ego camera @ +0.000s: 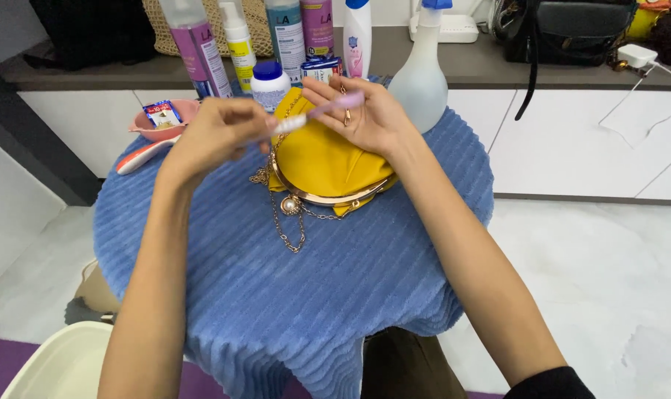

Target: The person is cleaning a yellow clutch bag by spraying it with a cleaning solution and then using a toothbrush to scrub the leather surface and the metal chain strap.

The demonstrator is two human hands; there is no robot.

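Note:
A yellow clasp purse [322, 161] with a gold frame and gold chain [289, 225] lies on a blue ribbed cloth [291, 281] over a small round table. Above the purse, both hands hold a lilac-handled toothbrush [326, 111]. My left hand [216, 133] pinches the white brush end. My right hand [365, 114], wearing a ring, holds the lilac handle between thumb and fingers.
Behind the purse stand several bottles [202, 48], a small white jar with a blue lid [269, 83] and a translucent spray bottle [422, 74]. A pink bowl [162, 122] and an orange-white brush [147, 154] lie at the left. A white basin [62, 362] sits on the floor.

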